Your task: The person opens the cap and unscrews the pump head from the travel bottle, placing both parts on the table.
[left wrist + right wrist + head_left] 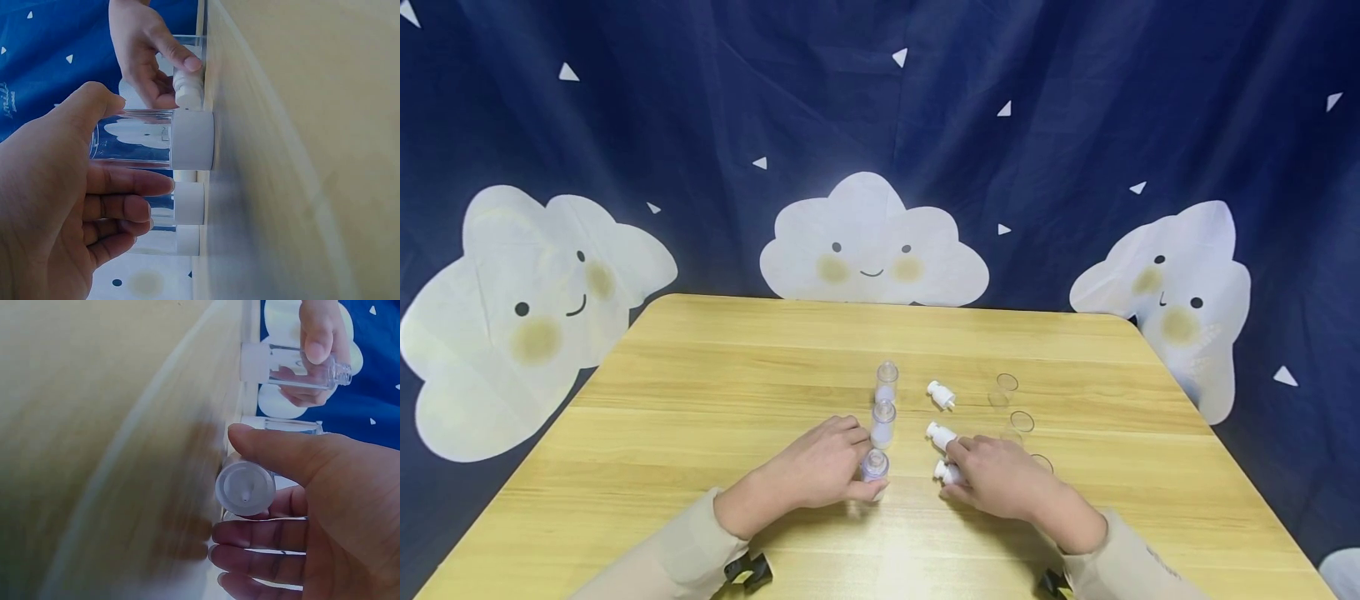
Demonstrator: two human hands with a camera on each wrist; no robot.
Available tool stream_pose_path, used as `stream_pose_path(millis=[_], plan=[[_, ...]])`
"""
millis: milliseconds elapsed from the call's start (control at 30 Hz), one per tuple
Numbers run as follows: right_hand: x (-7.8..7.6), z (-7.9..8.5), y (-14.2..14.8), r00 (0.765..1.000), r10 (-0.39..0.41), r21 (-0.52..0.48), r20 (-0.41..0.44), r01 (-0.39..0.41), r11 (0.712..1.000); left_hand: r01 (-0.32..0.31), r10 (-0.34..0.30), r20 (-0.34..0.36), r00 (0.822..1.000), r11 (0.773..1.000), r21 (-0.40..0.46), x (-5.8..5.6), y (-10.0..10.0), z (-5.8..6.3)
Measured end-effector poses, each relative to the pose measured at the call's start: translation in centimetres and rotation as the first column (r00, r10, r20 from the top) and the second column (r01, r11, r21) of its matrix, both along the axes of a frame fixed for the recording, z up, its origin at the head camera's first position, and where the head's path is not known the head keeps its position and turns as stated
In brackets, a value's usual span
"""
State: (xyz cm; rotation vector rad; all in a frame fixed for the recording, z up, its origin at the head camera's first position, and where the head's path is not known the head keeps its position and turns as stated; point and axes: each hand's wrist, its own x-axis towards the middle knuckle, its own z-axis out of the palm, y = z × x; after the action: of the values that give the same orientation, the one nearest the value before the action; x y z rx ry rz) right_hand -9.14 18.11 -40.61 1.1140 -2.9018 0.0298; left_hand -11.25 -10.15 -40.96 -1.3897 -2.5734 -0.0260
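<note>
Three clear bottles with white bases stand upright in a row running away from me. My left hand (823, 462) holds the nearest bottle (134, 139) between thumb and index finger, its base at the tabletop; the other fingers are loosely curled. Beyond it are the middle bottle (883, 425) and the far bottle (887, 383). To their right lie three white pump heads. My right hand (1000, 477) pinches the nearest pump head (947, 472) between thumb and index finger, its round end (245, 489) facing the right wrist camera. Its fingers partly cover the middle pump head (939, 434); the far pump head (941, 395) lies apart.
Clear cylindrical covers, seen mostly as thin rims, stand in a row at the right, among them a far cover (1007, 382) and a middle cover (1022, 421). My right hand partly hides the nearest. The wooden table (700, 367) ends at a blue cloud-patterned curtain (820, 100).
</note>
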Motion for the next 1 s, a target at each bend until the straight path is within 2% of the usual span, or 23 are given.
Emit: stream_pose_path(millis=[300,833,1000], plan=[[0.53,0.14,0.07,1.0,-0.008,-0.02,-0.023,0.008,1.0,-0.008,0.008,0.007,1.0,1.0,-0.008,-0.04,0.03,0.01],[0.51,-0.06,0.26,1.0,-0.016,-0.009,-0.018,0.016,1.0,-0.003,0.003,0.008,1.0,1.0,0.002,-0.05,0.04,-0.08],[0.52,-0.11,0.33,1.0,-0.019,-0.007,-0.021,0.019,1.0,-0.004,0.003,0.028,1.0,1.0,0.006,-0.12,-0.05,-0.08]])
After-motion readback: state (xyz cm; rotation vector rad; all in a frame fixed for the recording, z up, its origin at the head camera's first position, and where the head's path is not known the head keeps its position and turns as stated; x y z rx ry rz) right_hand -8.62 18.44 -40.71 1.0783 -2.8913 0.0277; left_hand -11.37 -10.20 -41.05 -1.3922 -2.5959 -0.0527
